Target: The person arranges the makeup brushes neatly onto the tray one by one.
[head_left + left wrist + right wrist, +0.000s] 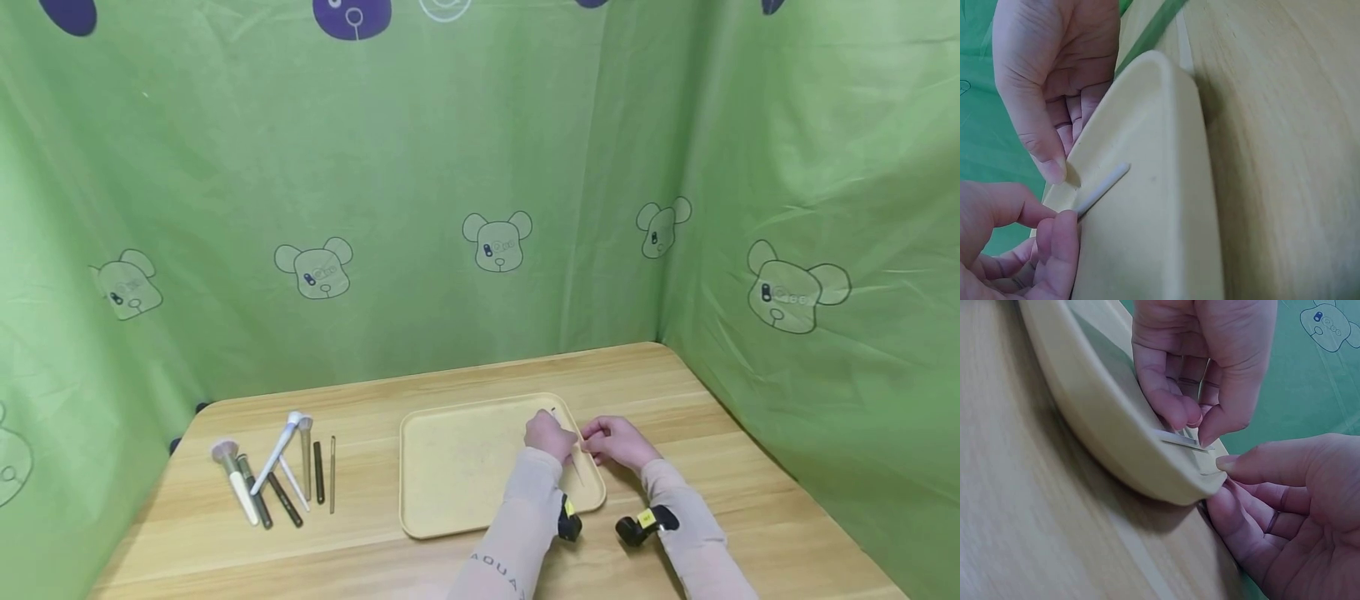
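Note:
A slim makeup brush (578, 472) with a pale handle and a small dark tip lies along the right side of a beige tray (457, 467). My left hand (551, 435) pinches it by the middle; in the left wrist view the rounded end of the brush (1109, 185) sticks out past the fingertips. At the tray's right edge, my right hand (618, 442) grips the rim, thumb on top and fingers underneath, as the right wrist view shows. There the left hand (1207, 369) is close beside the right hand (1297, 506), and fingers hide part of the brush.
Several makeup brushes lie on the wooden table (360, 567) to the left, among them a fluffy one with a white handle (242, 492), a white one (277, 450) crossing others, and a thin brown one (333, 475). A green curtain (420, 317) hangs behind the table and along its sides.

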`<state>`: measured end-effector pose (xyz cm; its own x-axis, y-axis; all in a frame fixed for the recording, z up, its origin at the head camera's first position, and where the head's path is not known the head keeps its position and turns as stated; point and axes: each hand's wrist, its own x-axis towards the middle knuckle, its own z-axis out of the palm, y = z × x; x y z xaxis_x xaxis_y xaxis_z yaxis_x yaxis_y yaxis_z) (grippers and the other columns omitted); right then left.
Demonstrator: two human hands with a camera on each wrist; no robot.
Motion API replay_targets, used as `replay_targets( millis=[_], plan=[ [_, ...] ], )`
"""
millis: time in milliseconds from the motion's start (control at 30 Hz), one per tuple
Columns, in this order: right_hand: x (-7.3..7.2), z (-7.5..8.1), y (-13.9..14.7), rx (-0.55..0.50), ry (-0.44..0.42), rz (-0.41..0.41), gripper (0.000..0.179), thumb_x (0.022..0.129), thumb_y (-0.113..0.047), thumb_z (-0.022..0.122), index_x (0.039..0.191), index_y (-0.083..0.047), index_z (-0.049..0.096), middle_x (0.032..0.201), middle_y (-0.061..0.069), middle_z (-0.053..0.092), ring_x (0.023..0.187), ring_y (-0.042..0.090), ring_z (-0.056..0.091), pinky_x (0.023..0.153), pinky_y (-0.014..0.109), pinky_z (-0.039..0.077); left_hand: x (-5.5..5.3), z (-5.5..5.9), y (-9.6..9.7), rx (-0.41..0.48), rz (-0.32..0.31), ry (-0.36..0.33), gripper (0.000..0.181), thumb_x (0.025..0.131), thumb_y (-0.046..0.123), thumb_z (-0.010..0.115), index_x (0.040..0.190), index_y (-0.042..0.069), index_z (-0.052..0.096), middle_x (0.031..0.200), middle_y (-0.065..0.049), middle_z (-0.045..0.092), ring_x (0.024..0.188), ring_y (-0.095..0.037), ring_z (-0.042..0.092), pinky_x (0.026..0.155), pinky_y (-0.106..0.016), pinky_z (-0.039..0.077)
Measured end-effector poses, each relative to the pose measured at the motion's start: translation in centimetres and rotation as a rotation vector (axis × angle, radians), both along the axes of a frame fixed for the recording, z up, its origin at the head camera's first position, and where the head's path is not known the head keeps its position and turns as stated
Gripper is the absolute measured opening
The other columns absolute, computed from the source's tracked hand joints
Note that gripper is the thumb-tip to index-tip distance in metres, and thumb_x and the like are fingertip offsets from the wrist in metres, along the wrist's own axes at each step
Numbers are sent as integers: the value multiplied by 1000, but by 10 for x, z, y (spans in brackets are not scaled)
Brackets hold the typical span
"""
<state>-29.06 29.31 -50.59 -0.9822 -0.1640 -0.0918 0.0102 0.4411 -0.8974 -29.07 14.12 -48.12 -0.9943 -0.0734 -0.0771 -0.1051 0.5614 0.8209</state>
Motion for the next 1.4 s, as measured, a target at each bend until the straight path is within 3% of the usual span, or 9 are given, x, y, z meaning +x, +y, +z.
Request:
replay_targets(
  millis=[267,400,567,800,967,1167,1400],
  plan=[
    [3,2,-2,23,0,-7,29,84,-1,62,107,16,58,86,13,65,73,14,61,64,30,58,-7,-9,2,-7,-19,27,24,67,9,76,76,7,54,65,-4,54,58,-20,55,53,-29,49],
    [2,1,1,-13,12,19,30,82,-4,63,105,15,58,84,12,64,72,13,61,63,28,58,-7,-6,-1,3,-33,26,20,69,8,75,75,7,56,59,-2,57,52,-20,60,48,-24,48],
    [2,1,4,-58,54,75,28,81,-7,63,99,14,59,79,7,63,69,11,61,59,26,57,-4,-1,-4,84,-36,-17,16,73,5,74,76,7,59,51,-3,60,47,-22,66,38,-19,45],
    [1,2,-1,12,-8,-14,30,84,-4,63,106,16,57,86,14,65,72,14,61,63,28,57,-2,1,-12,230,-32,-30,18,75,1,72,79,7,55,70,-3,53,48,-18,61,46,-30,56],
    [2,3,-4,21,-19,-21,30,85,-3,64,108,15,58,86,13,65,71,14,61,64,29,58,-3,3,-24,306,-53,5,15,76,1,70,82,6,57,65,0,52,48,-15,59,45,-27,55],
    [0,-2,-3,-7,-5,-6,30,84,-1,64,108,16,57,84,12,65,70,14,61,63,28,58,-1,15,-50,288,-71,40,13,79,3,67,89,5,59,61,-1,56,49,-14,60,44,-24,54],
    [1,-1,-2,-10,-3,-4,30,85,-1,64,107,16,56,84,12,65,70,14,61,63,29,58,5,29,-78,242,-85,71,17,81,5,66,97,3,61,73,-5,63,58,-20,65,48,-22,53]
  ],
)
